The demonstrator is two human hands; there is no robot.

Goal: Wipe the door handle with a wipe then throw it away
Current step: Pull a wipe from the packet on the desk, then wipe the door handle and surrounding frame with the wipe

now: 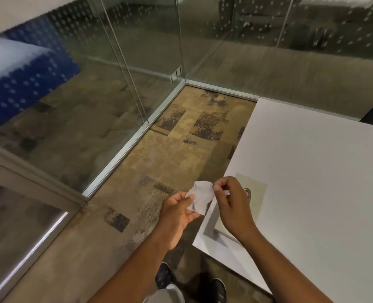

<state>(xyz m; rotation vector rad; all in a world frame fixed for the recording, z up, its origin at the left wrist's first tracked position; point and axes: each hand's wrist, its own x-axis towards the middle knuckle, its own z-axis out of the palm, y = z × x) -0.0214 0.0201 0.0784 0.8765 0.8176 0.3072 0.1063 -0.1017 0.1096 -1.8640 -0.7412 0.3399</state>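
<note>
A small white wipe (201, 196) hangs between both hands in front of the edge of an open white door (312, 171). My left hand (176, 213) pinches its lower left corner with thumb and fingers. My right hand (231, 197) pinches its upper right edge. Just behind my right hand a metal door handle (248, 192) sits on a pale rectangular plate (255, 193); my hand hides most of the handle. No bin is in view.
Glass partition walls (126, 73) with aluminium floor tracks (124, 149) run along the left and the back, meeting at a corner. Patterned tan carpet (170, 149) covers the floor. My shoes (164, 276) show at the bottom.
</note>
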